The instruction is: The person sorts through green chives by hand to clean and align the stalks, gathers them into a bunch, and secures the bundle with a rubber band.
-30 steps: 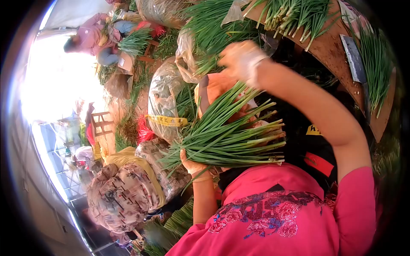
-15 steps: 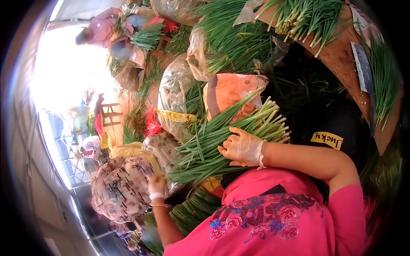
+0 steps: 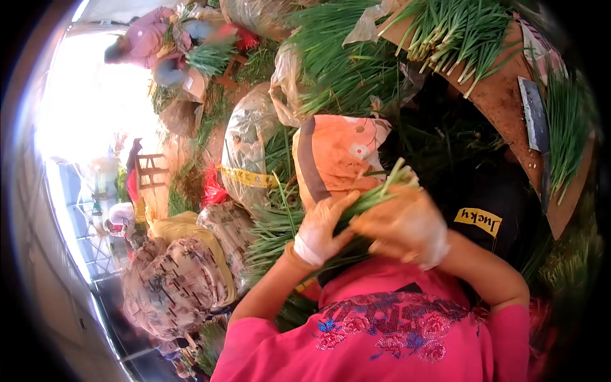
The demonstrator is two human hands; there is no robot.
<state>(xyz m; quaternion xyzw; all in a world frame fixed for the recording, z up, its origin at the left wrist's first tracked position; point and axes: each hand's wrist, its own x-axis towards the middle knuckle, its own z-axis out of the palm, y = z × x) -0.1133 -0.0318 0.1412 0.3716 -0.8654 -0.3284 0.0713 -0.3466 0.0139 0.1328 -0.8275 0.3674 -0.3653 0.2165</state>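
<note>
A bunch of garlic chives (image 3: 270, 237) lies across my lap, its pale stem ends (image 3: 396, 178) toward the right and its leaves to the left. My left hand (image 3: 326, 228), in a thin clear glove, is closed round the middle of the bunch. My right hand (image 3: 404, 223), gloved too and blurred, curls over the bunch near the stem ends and hides part of it. An orange patterned cloth (image 3: 337, 153) covers my knee just beyond the hands. Black fabric with a yellow "lucky" label (image 3: 478, 221) covers the other leg.
A brown board (image 3: 490, 108) at upper right bears a cleaver (image 3: 533, 114) and more chives (image 3: 563, 140). Loose chives (image 3: 344, 57) are heaped beyond my knees beside plastic bags (image 3: 245, 146). A co-worker in a patterned top (image 3: 178, 280) bends close on the left; others work farther off.
My left hand has come from the left onto the bunch. My right hand has shifted toward the stem ends and now moves quickly. The bunch is gathered more tightly.
</note>
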